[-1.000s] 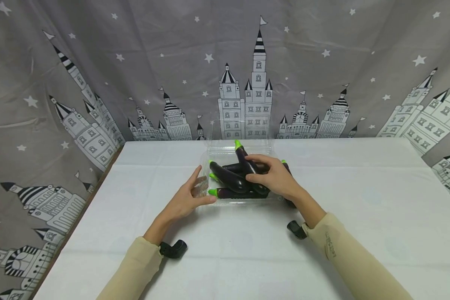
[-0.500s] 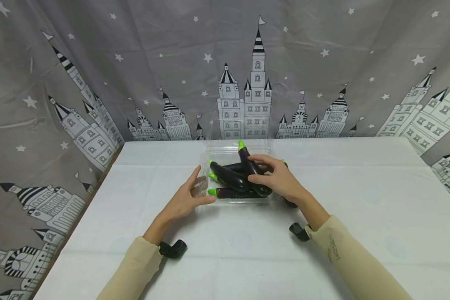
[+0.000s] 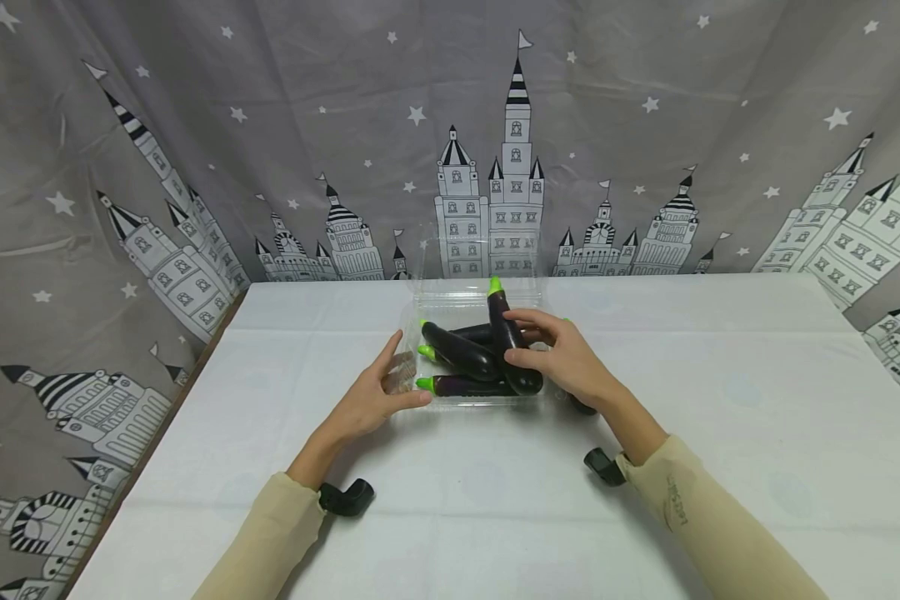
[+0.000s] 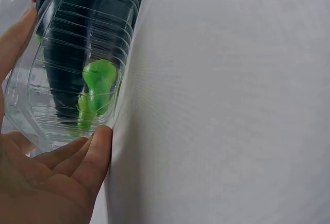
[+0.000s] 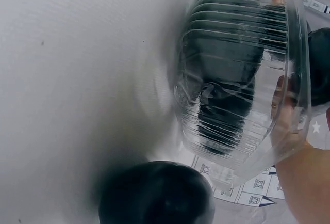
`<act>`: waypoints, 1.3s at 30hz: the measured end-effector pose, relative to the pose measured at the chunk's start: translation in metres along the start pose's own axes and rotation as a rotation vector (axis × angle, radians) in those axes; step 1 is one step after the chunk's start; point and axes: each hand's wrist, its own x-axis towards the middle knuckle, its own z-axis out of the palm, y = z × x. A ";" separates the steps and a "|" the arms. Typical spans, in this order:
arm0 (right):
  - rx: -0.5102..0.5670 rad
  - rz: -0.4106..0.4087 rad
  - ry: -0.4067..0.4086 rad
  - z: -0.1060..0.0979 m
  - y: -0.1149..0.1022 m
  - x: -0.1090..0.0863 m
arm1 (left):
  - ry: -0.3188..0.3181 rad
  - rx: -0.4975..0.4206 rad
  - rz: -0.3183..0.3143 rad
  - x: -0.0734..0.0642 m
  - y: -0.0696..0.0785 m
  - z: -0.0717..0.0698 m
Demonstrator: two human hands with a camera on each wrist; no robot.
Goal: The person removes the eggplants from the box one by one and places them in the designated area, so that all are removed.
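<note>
A clear plastic clamshell box (image 3: 468, 403) stands on the white table with several dark eggplants (image 3: 459, 352) with green stems lying in it. My right hand (image 3: 566, 360) pinches one eggplant (image 3: 506, 342) between thumb and fingers, over the box's right part, its green stem pointing away. At the box's left end rests my left hand (image 3: 367, 400), thumb and fingers spread and fairly straight. The left wrist view shows its fingertips touching the ribbed wall (image 4: 77, 38). Part of the right hand shows through the box in the right wrist view.
Outside the box, to its right, lies another eggplant (image 5: 157, 195), mostly hidden by the right forearm in the head view. The box's transparent lid (image 3: 487, 250) stands raised at the back. Behind the table hangs a grey curtain (image 3: 307, 83) printed with castles.
My right hand has shifted slightly to the right with the eggplant, whose stem end has swung right, so it lies more upright in the view. My left hand has stayed put.
</note>
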 end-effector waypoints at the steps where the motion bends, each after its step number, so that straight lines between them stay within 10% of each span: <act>1: -0.002 -0.003 0.003 0.000 0.000 0.000 | 0.000 0.001 0.000 0.000 0.000 0.000; 39: 0.001 -0.036 0.110 -0.032 0.002 -0.028 | -0.001 0.003 -0.005 -0.002 0.002 0.000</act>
